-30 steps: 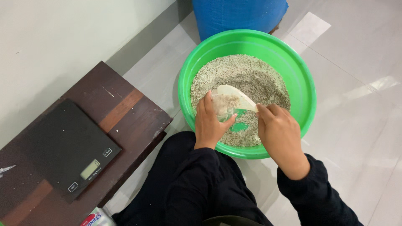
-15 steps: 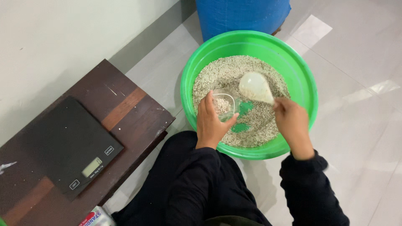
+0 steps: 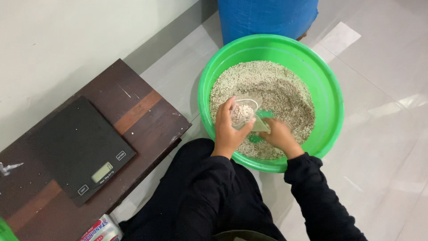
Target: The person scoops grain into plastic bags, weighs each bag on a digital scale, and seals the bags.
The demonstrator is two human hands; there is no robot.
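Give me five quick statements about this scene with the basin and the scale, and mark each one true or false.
1. The left hand holds a clear cup partly filled with grain. True.
2. The basin is blue. False: it is green; a blue sack stands behind it.
3. The right hand is down in the grain. True.
4. The black scale carries a bowl. False: nothing rests on it.
5. The scale sits on the floor. False: it lies on a dark wooden table.
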